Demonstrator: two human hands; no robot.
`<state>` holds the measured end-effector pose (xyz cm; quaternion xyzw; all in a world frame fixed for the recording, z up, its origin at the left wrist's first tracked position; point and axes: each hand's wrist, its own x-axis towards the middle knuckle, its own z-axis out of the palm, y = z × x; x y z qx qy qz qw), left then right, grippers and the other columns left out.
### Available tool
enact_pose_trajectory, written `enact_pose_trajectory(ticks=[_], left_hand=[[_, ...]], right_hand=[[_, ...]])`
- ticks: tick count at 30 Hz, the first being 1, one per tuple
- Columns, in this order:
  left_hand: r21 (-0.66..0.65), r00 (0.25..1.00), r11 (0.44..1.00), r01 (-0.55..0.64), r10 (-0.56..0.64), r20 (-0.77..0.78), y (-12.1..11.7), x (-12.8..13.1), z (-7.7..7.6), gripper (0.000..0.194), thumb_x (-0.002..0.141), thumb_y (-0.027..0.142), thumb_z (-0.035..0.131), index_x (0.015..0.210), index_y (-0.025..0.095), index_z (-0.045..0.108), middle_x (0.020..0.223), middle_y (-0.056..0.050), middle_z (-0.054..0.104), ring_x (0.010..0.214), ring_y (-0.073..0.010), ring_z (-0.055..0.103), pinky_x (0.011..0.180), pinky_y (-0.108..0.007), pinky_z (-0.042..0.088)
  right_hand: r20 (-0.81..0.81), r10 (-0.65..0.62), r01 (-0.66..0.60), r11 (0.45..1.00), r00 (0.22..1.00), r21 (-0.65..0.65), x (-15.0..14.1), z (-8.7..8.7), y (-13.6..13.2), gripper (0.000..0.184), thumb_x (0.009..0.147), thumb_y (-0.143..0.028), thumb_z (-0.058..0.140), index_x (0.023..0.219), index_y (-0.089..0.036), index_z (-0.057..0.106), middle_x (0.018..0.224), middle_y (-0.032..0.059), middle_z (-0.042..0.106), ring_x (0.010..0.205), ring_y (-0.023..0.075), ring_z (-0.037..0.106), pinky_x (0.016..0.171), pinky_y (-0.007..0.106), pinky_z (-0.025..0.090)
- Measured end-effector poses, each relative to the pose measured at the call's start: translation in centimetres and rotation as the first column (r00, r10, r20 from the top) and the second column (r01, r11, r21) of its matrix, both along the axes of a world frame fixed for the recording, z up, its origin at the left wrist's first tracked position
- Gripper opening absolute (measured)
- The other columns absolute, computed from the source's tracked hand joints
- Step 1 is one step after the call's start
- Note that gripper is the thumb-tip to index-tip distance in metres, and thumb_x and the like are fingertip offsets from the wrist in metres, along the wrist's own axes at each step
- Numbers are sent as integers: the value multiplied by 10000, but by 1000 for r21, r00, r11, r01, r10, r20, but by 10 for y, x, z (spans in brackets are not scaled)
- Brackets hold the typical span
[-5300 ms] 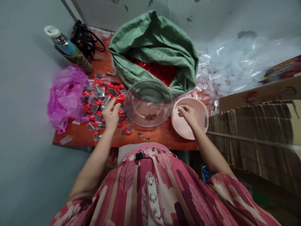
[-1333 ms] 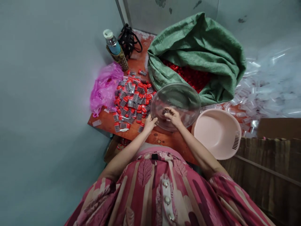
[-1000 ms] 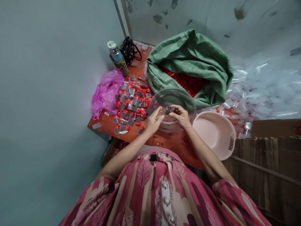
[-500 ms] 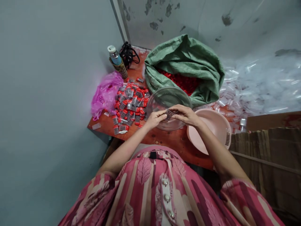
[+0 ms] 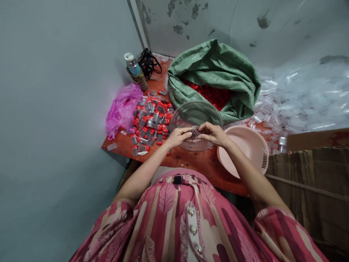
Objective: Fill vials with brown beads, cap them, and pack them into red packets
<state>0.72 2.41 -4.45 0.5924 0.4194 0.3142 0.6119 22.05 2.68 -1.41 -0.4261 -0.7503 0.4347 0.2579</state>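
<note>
My left hand (image 5: 177,136) and my right hand (image 5: 213,134) meet above the near rim of a clear plastic bowl (image 5: 195,113). Both pinch a small clear vial (image 5: 195,132) filled with dark beads, held between their fingertips. To the left lies a heap of filled vials with red caps (image 5: 151,120) on the red-brown table (image 5: 191,163). A pink basin (image 5: 249,147) sits to the right of my right wrist.
A green sack (image 5: 215,72) full of red caps lies open behind the bowl. A pile of empty clear vials (image 5: 294,98) spreads to the right. A pink plastic bag (image 5: 121,109), a bottle (image 5: 133,65) and a black bag (image 5: 148,62) stand at the back left. Cardboard (image 5: 308,174) is on the right.
My right hand lifted a bead-filled vial out of the clear bowl and my left hand came across from the vial heap to meet it. Both hands now hold it.
</note>
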Motion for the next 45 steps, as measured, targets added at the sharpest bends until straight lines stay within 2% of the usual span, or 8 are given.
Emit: enact_pose_trajectory(ticks=[6,11,16,20,26,34,39,45], left_hand=[[111,995,993,49,-40,-87,9,0,5,411,771,398,561,1093,155,641,1127,-76,641,1034,-225,600,923,-339,438],[139,994,990,28,-13,-111,15,2,5,366,751,375,589,1028,152,673,1090,-82,660,1011,-224,612,939,-344,428],[-151,988,983,-105,120,96,14,8,-12,448,659,422,675,1010,144,666,1075,-95,665,979,-247,619,894,-410,468],[-473,884,871,-133,321,341,10,12,-13,452,621,405,722,977,143,628,1023,-91,672,857,-226,660,822,-418,512],[-423,819,890,-170,366,442,6,17,-4,394,641,379,723,925,163,557,1011,-80,664,898,-222,653,822,-401,508],[-237,930,941,-239,292,221,8,13,-22,323,693,335,678,940,161,564,996,-78,679,914,-195,637,823,-337,506],[-416,871,870,-266,402,283,14,14,-29,346,652,328,719,876,140,535,949,-95,688,865,-215,662,754,-368,543],[-495,866,830,-257,425,263,19,13,-41,370,656,328,719,933,142,560,930,-97,696,866,-219,666,771,-374,544]], right_hand=[[-99,-3,-1,999,995,-35,1,-4,1,380,757,-406,625,1070,-219,519,867,14,654,713,131,610,650,231,476],[13,-26,25,996,1000,80,2,-8,3,213,760,-378,622,859,-193,582,733,-4,620,620,101,550,596,207,433],[-159,-173,153,979,972,-132,6,-22,4,233,714,-378,668,797,-190,558,628,-34,582,534,94,544,537,212,443],[-269,-261,187,944,927,-272,9,-32,5,262,693,-395,683,806,-185,573,630,-28,593,547,112,572,571,250,481],[-41,-303,288,934,952,-213,21,-54,13,333,709,-431,642,945,-195,633,743,2,666,628,140,615,626,276,503],[216,-693,692,716,688,93,87,-71,94,305,801,-341,474,975,-151,638,825,65,690,725,185,646,726,326,506],[401,-622,643,759,672,100,102,-95,155,272,708,-141,549,947,-138,680,1016,125,671,983,257,597,927,381,403],[419,-551,606,795,722,0,100,-123,183,205,648,-178,647,848,-205,683,999,71,679,963,224,594,884,339,425]])
